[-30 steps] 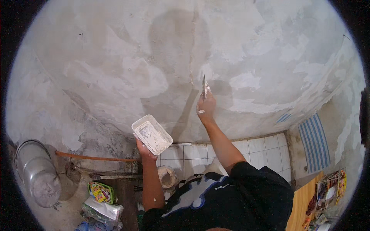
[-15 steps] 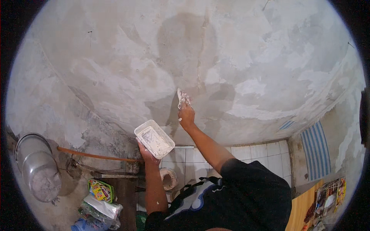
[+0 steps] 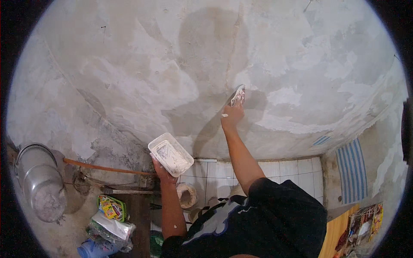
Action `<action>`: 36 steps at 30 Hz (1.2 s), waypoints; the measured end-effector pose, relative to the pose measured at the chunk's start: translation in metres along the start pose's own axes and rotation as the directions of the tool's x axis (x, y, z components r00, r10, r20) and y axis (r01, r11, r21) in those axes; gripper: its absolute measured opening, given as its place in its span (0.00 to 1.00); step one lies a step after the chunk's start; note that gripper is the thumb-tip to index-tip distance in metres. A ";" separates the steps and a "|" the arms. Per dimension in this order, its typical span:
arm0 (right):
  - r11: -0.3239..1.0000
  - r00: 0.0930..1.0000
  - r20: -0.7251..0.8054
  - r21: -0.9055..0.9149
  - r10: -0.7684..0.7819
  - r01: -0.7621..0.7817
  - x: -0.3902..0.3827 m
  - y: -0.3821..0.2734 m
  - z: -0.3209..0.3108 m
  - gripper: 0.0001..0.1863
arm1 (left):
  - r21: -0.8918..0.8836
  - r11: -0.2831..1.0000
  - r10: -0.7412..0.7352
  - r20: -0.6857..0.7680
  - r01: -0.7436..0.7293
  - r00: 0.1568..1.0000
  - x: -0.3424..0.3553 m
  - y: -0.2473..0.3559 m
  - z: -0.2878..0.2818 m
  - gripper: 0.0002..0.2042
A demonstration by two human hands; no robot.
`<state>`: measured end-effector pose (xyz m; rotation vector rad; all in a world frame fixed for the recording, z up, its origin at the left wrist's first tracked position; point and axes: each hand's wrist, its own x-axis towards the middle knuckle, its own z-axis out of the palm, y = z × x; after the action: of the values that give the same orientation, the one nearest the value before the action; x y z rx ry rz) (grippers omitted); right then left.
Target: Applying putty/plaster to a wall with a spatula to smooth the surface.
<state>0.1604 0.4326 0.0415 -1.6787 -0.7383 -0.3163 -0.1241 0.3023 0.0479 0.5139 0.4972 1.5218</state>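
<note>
While the putty knife (image 3: 238, 95) lay with its blade flat against the grey plastered wall (image 3: 142, 64), the right hand (image 3: 232, 115) kept a closed grip round its handle, arm stretched up and white filler smeared on the knuckles. Pale patches of filler spread across the wall to the right of the blade, and a darker damp-looking area rose above and left of it. Lower and to the left, the left hand (image 3: 161, 168) held a white rectangular tray (image 3: 170, 154) from beneath, fingers closed on its underside, the tray tilted and streaked inside with white paste; it stood well apart from the knife. Below the tray ran a band of white tiles (image 3: 275, 172) at the foot of the wall, with a small round pot (image 3: 187, 194) just beside the left forearm. A rusty orange pipe (image 3: 103, 167) ran along the wall base toward a large metal lidded pot (image 3: 41, 185) at far left. Near the bottom left lay a flat green packet (image 3: 112, 208) with bright multicoloured print, a crumpled silvery plastic bag (image 3: 112, 228) under it, and a blue bottle (image 3: 92, 249) at the rim. At far right hung a blue-and-white striped cloth (image 3: 352, 170), and below it a colourful heap of small packets (image 3: 365, 225) on an orange surface (image 3: 333, 234).
</note>
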 end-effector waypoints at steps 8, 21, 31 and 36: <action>0.991 0.977 0.166 0.044 -0.131 0.126 -0.065 -0.028 0.030 0.18 | -0.034 0.995 -0.096 0.055 0.098 0.994 0.017 0.002 -0.007 0.28; 0.994 0.985 0.139 0.002 -0.105 0.106 -0.080 0.043 0.002 0.23 | -0.079 0.987 -0.128 0.132 0.139 0.983 0.031 -0.002 -0.025 0.30; 0.982 0.981 0.103 0.086 0.162 -0.171 -0.066 0.009 0.044 0.18 | -0.050 0.998 -0.039 0.135 0.046 0.990 0.024 0.003 -0.051 0.29; 0.945 0.963 0.162 0.283 -0.215 0.164 -0.104 -0.009 0.061 0.14 | 0.024 1.000 -0.015 0.098 0.012 0.995 0.019 0.009 -0.048 0.28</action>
<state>0.0646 0.4602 -0.0270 -1.3952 -1.0436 -0.1809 -0.1603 0.3218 0.0153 0.5996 0.4413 1.4716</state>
